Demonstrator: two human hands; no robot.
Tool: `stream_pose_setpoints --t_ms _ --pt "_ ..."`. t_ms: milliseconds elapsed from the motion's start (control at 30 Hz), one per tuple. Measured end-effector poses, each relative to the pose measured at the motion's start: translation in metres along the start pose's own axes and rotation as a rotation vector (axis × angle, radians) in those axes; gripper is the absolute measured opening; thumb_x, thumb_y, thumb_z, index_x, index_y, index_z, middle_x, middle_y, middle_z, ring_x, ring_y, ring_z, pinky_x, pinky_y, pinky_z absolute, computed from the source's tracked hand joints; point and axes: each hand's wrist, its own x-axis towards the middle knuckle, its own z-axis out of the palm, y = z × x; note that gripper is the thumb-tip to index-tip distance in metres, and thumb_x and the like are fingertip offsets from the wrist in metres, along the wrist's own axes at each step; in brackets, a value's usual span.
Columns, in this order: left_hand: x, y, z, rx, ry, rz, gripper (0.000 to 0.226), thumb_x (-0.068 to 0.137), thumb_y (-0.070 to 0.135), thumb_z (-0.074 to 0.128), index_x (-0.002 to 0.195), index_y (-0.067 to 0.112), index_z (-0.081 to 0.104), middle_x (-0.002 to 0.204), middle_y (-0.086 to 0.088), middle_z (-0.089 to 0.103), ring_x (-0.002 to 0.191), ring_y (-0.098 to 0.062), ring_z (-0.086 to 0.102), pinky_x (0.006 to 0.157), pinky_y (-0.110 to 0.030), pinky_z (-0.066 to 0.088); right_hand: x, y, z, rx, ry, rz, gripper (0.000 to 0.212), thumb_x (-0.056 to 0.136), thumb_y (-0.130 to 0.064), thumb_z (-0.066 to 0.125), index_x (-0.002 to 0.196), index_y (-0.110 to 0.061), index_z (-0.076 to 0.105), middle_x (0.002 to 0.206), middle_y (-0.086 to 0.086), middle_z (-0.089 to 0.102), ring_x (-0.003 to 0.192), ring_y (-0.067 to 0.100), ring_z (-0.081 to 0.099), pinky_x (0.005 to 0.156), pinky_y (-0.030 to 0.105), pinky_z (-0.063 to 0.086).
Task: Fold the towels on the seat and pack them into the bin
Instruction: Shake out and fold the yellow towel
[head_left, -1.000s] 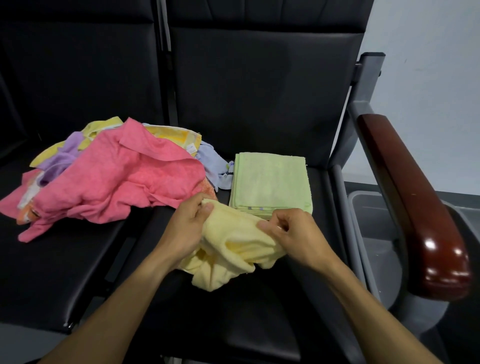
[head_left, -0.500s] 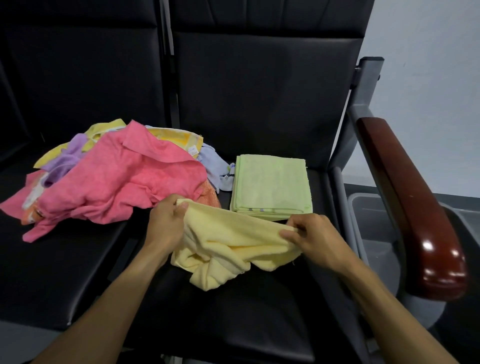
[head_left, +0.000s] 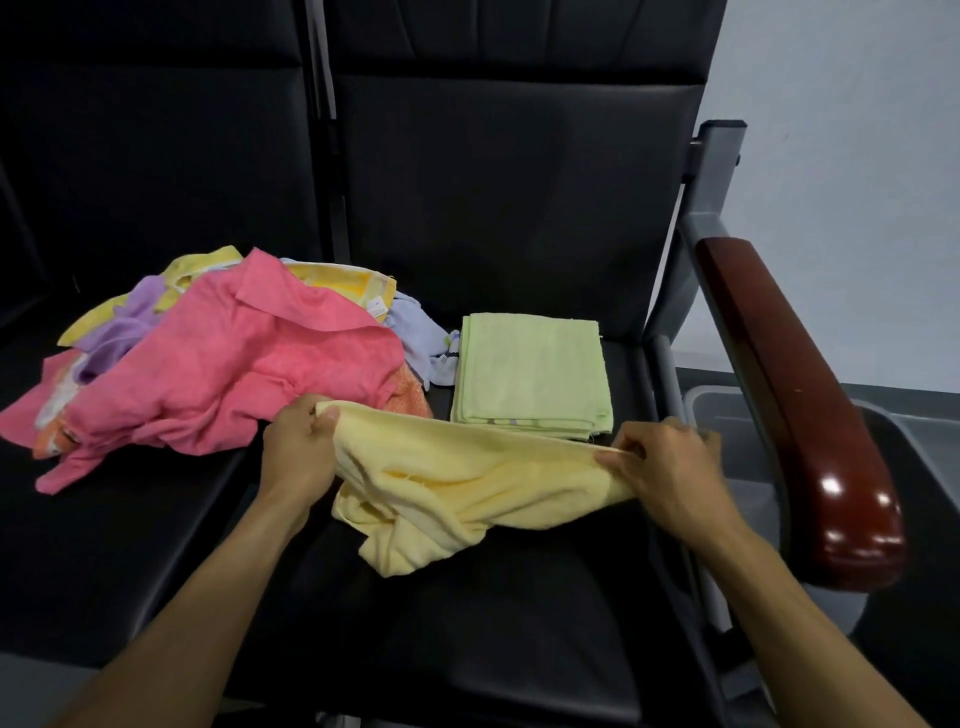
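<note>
Head view: both hands, left (head_left: 298, 457) and right (head_left: 670, 467), pinch the yellow towel (head_left: 457, 488) taut (to flatten it) before the green stack (head_left: 530, 374).

The only camera sits on my head, looking forward and down over my forearms at the black seat (head_left: 467, 623) close in front of me; my left hand (head_left: 298, 454) and right hand (head_left: 670, 475) fall near the middle of the wide picture. The backrest (head_left: 509, 197) fills the top; the armrest (head_left: 795, 410) curves along the right edge; no second view overlaps this one.
</note>
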Motion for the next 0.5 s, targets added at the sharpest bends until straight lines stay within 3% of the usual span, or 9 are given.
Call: stream_pose_setpoints --t_ms 100,167,267,400,500 --pt "0.0022 -0.0028 -0.0043 0.003 0.001 -0.016 0.017 0.1 0.007 0.049 0.096 0.003 0.064 0.087 -0.015 0.068 0.082 -0.03 0.06 0.074 -0.042 0.049 -0.0014 0.0107 0.0028 -0.113 -0.169 0.106 0.024 0.093 -0.039 0.065 0.073 -0.03 0.056 0.083 -0.007 0.06 0.099 0.016 0.05 0.099 0.045 0.033" --pt "0.0016 -0.004 -0.0049 0.011 -0.009 -0.012 0.017 0.1 0.007 0.049 0.094 0.002 0.063 0.085 -0.014 0.067 0.079 -0.029 0.059 0.073 -0.042 0.048 -0.0027 0.0109 0.0009 -0.088 -0.155 0.134 0.037 0.09 -0.05 0.065 0.065 -0.026 0.052 0.077 -0.005 0.056 0.087 0.016 0.051 0.084 0.041 0.04" --pt "0.0007 -0.005 -0.0043 0.01 -0.013 -0.005 0.017 0.1 0.007 0.049 0.093 0.001 0.063 0.082 -0.014 0.066 0.077 -0.029 0.059 0.07 -0.04 0.046 -0.0031 0.0068 -0.0027 -0.146 -0.091 0.088 0.043 0.091 -0.052 0.062 0.063 -0.023 0.047 0.066 -0.007 0.052 0.067 0.01 0.045 0.073 0.034 0.032" --pt "0.001 -0.0061 -0.0057 -0.016 -0.006 -0.026 0.018 0.101 0.005 0.047 0.096 0.0 0.063 0.086 -0.017 0.067 0.078 -0.028 0.059 0.067 -0.037 0.044 -0.0052 0.0084 -0.005 -0.112 -0.125 0.111 0.016 0.096 -0.032 0.063 0.08 -0.032 0.061 0.087 -0.003 0.056 0.091 0.021 0.056 0.077 0.034 0.034" --pt "0.0007 -0.0057 -0.0073 -0.029 0.009 -0.02 0.018 0.1 0.005 0.047 0.095 0.001 0.063 0.087 -0.017 0.067 0.079 -0.028 0.059 0.068 -0.039 0.045 -0.005 0.0066 -0.0058 -0.192 -0.095 0.084 0.01 0.095 -0.028 0.065 0.091 -0.027 0.073 0.086 -0.008 0.046 0.102 0.022 0.051 0.085 0.035 0.033"
